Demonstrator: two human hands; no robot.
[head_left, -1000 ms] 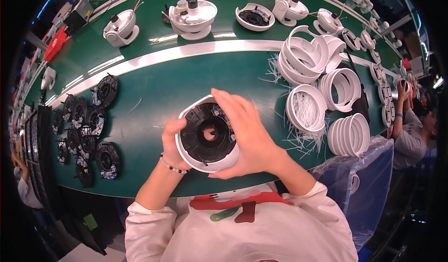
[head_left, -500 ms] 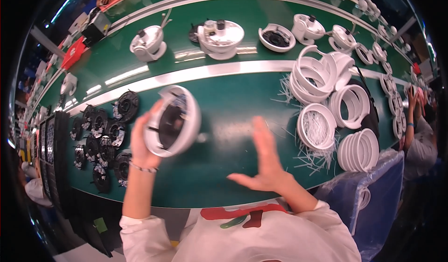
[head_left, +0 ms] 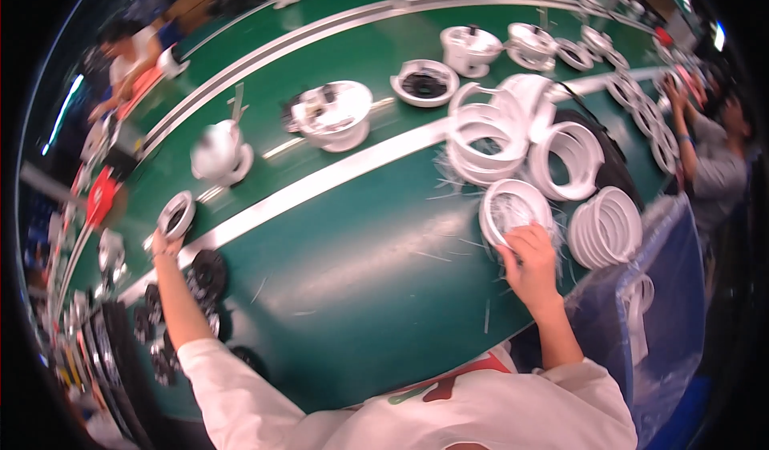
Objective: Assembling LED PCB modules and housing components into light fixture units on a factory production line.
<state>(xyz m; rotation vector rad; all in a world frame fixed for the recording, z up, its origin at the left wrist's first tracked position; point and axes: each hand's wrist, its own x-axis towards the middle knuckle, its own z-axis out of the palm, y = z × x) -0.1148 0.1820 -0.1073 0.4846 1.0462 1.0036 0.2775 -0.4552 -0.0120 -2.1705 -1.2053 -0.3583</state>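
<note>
Far out to the left, my left hand (head_left: 166,246) is closed on the lower edge of a white round housing (head_left: 187,224) with a dark inside. It holds the housing tilted up, near the metal rail between table and conveyor. On the right, my right hand (head_left: 533,264) reaches over the near rim of a white ring (head_left: 486,209) full of thin white strips (head_left: 511,208). Its fingers are bent in among the strips; whether they pinch one is hidden. Below my left hand, several black round parts (head_left: 210,274) lie on the green table.
Stacked white rings (head_left: 565,161) and a row of white rings (head_left: 609,230) stand to the right, above a plastic-covered blue bin (head_left: 665,290). White housings with fittings (head_left: 332,117) stand on the green conveyor beyond the rail (head_left: 320,179). Other people work at far left and right.
My left hand has carried the housing from mid-table to the far left by the conveyor. My right hand has moved right, from open over the table to the strip-filled ring. The view has turned.
</note>
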